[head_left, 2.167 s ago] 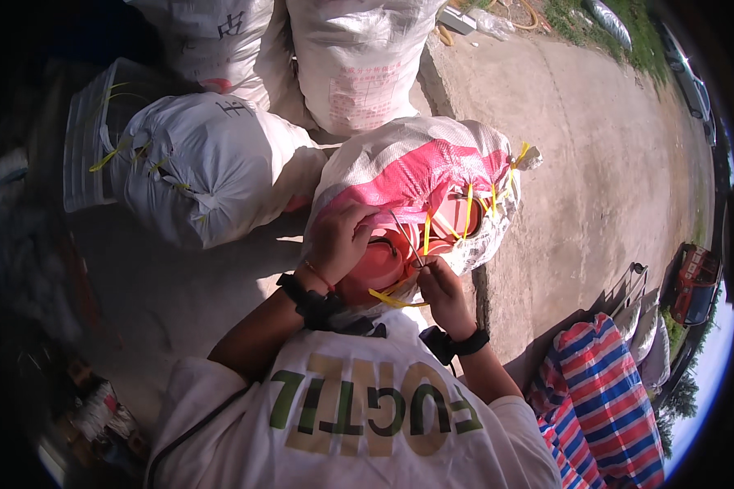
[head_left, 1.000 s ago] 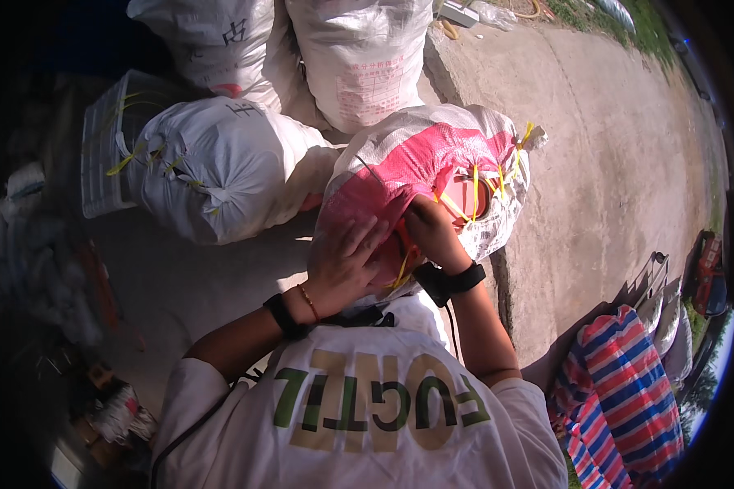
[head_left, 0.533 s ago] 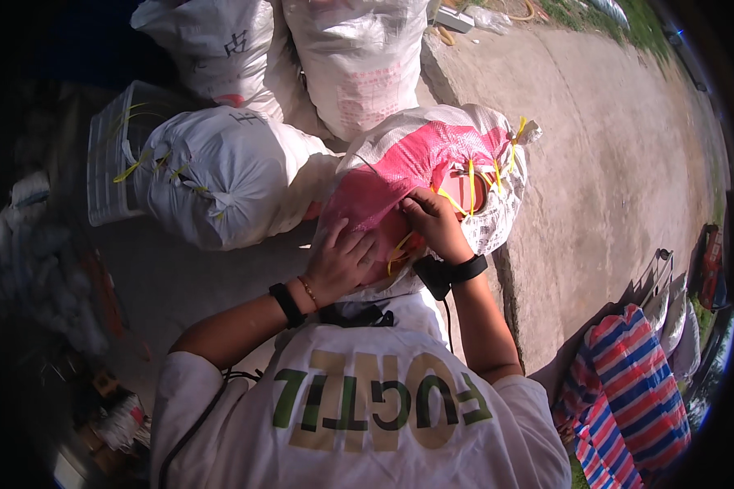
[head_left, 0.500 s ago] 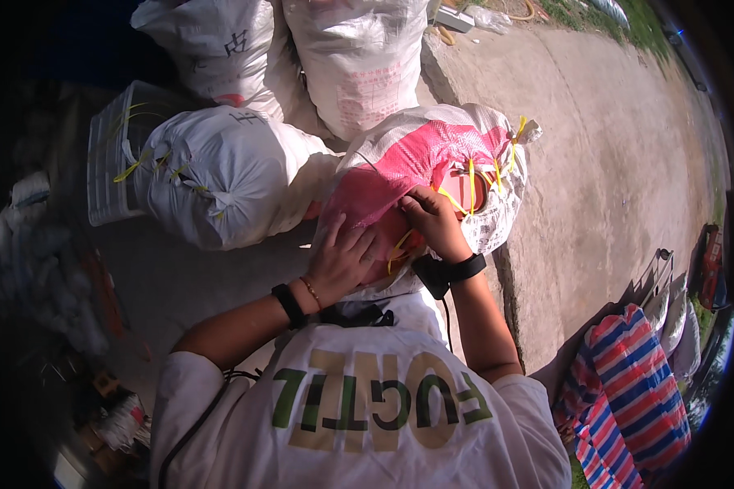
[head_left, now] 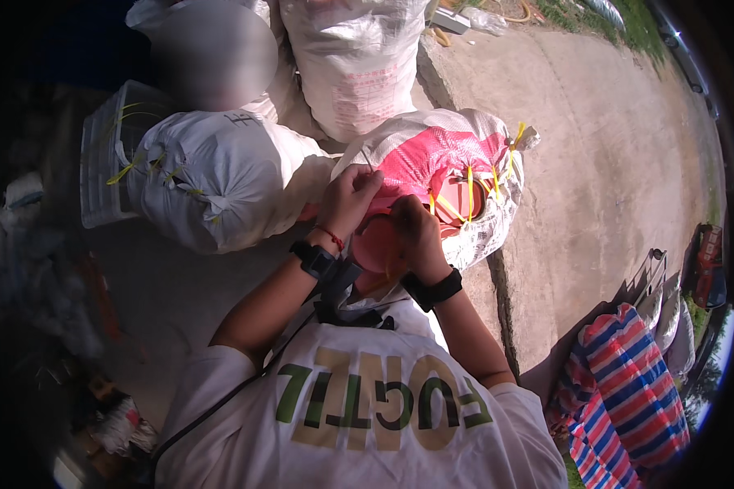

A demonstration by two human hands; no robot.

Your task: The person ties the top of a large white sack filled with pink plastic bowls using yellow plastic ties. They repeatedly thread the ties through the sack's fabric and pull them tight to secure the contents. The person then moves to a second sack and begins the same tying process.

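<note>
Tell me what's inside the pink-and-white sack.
Round, reddish-pink items show at its opening, some behind yellow ties. The right hand and the sack itself cover the rest.

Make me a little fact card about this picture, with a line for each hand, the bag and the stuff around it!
Bag: pink-and-white sack, partly open
Inside: reddish round things
Across the opening: yellow ties
Left hand: fingertips at a thin dark rod; grip hard to tell
Right hand: fingers curled near the bag's opening; their hold is hidden
Left of the bag: white sack
Lower right: striped cloth in red, white and blue
</note>
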